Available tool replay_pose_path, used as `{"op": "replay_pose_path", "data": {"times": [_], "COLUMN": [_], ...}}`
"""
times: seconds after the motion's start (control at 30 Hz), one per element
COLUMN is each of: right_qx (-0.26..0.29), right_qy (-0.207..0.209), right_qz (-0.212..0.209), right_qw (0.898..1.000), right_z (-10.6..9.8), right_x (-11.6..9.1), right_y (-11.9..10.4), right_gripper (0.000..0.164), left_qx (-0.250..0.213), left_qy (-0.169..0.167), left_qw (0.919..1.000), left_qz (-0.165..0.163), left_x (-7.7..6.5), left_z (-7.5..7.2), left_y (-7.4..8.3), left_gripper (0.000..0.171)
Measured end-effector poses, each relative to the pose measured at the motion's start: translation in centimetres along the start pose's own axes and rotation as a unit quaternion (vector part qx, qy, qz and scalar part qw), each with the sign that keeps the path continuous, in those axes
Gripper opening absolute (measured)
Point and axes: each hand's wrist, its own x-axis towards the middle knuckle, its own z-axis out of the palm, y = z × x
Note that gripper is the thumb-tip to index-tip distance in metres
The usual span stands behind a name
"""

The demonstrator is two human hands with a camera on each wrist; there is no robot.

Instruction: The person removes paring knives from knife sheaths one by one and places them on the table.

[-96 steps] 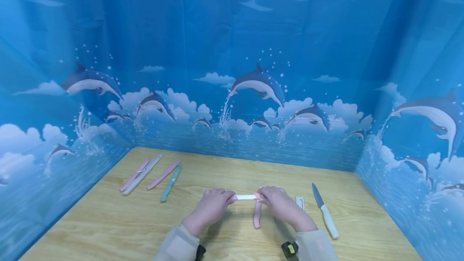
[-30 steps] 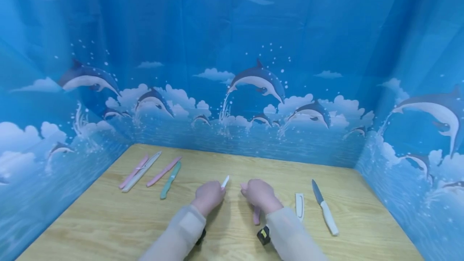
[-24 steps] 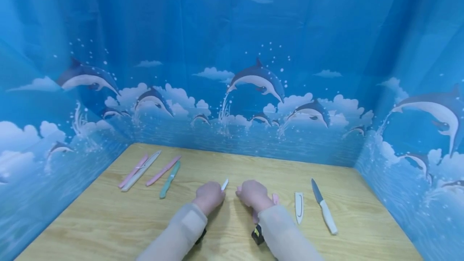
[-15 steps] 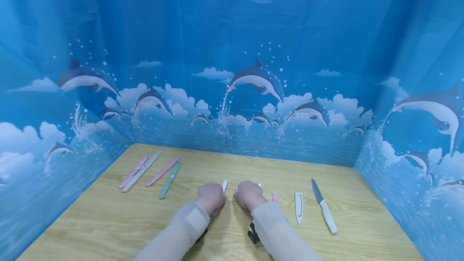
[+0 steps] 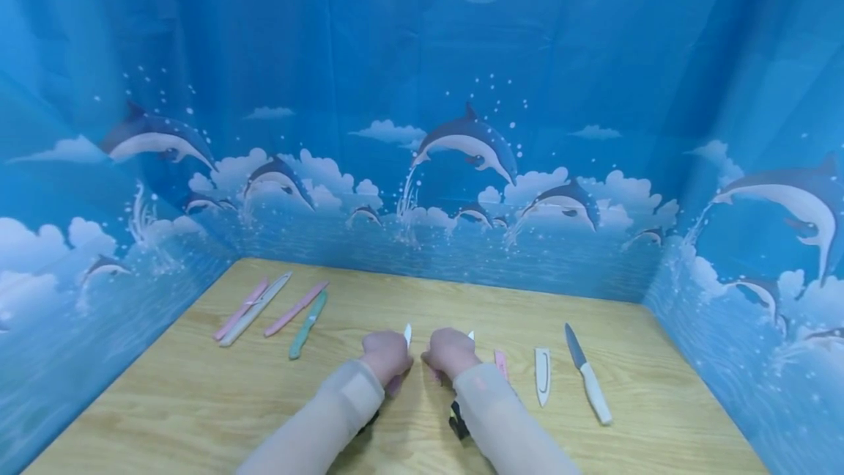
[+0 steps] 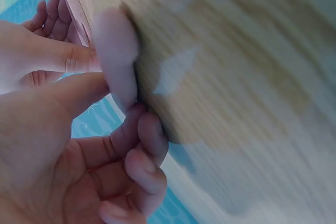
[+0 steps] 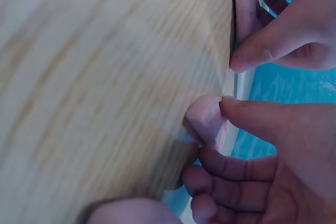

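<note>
In the head view my left hand (image 5: 385, 355) pinches the pink handle of a small knife, and its pale blade (image 5: 408, 334) points away past the knuckles. The left wrist view shows the thumb and fingers on that pink handle (image 6: 116, 59). Close beside it, my right hand (image 5: 451, 352) pinches another pink handle (image 7: 206, 118); a pale blade tip (image 5: 471, 336) shows beyond the hand. Both hands are low over the table with a narrow gap between them. A pink sheath (image 5: 501, 362) lies by the right wrist, partly hidden by the sleeve.
To the right lie a white sheath (image 5: 543, 376) and a knife (image 5: 595, 392) with a dark blade and white handle. At the left lie pink pieces (image 5: 297, 308), a long white piece (image 5: 256, 309) and a green knife (image 5: 308, 325). A dolphin-print curtain (image 5: 422, 240) surrounds the wooden table (image 5: 198, 402).
The hands have come apart from the knife they held together. My right hand has put the pink sheath down on the right and taken the other pink handle; both hands now rest lower.
</note>
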Motion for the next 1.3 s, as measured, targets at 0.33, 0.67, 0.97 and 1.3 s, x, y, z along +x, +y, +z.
{"op": "replay_pose_path", "data": {"times": [0.33,0.67,0.97,1.3], "right_qx": [0.021,0.042,0.037,0.038], "right_qy": [-0.001,-0.01,-0.031,-0.032], "right_qz": [-0.005,-0.026,-0.025,-0.013], "right_qw": [1.0,0.999,0.999,0.999], "right_z": [0.1,0.0,-0.3,-0.5], "right_x": [0.2,0.3,0.2,-0.1], "right_y": [0.3,0.5,0.4,0.1], "right_gripper": [0.044,0.045,0.046,0.042], "left_qx": [0.015,0.019,-0.006,-0.074], "left_qy": [-0.007,-0.025,0.035,0.043], "left_qw": [0.9999,0.9995,0.9993,0.9958], "left_qz": [0.003,0.007,-0.011,-0.034], "left_x": [-0.1,-0.2,0.5,1.3], "left_z": [-0.1,-0.2,-0.8,-1.9], "left_y": [0.0,-0.1,-1.5,-8.0], "left_gripper": [0.035,0.05,0.051,0.07]}}
